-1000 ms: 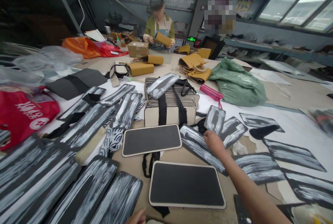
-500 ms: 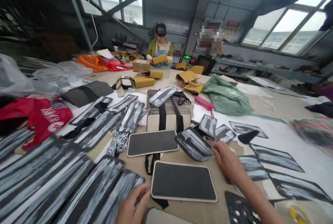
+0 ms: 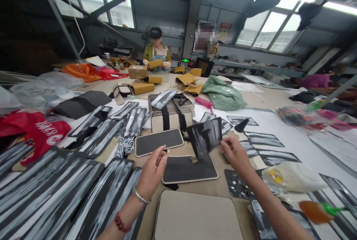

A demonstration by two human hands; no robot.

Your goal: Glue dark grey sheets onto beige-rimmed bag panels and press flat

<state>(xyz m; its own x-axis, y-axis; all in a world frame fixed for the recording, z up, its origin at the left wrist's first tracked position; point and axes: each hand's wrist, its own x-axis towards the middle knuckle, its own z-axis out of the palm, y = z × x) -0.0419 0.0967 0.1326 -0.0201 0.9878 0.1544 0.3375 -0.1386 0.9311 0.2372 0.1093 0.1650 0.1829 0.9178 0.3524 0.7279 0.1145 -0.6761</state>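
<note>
A dark panel streaked with white (image 3: 205, 138) is pinched at its right edge by my right hand (image 3: 232, 151), raised and tilted over a dark panel with a beige border (image 3: 181, 171). My left hand (image 3: 154, 167), with its thumb and fingers brought together, is at that bordered panel's left side; what it holds, if anything, is too small to tell. Behind it lies a second bordered panel (image 3: 158, 141). A plain beige panel (image 3: 198, 216) lies nearest to me.
Streaked panels (image 3: 96, 195) cover the left side. Strapped beige panels (image 3: 173, 119) stand behind. At the right are a glue bottle (image 3: 316, 211) and a plastic bag (image 3: 291, 177). Across the table a person (image 3: 157, 52) handles a yellow piece.
My right hand has lifted the streaked panel and tilted it up. My left hand has moved forward, toward the bordered panels. The view has turned to the right.
</note>
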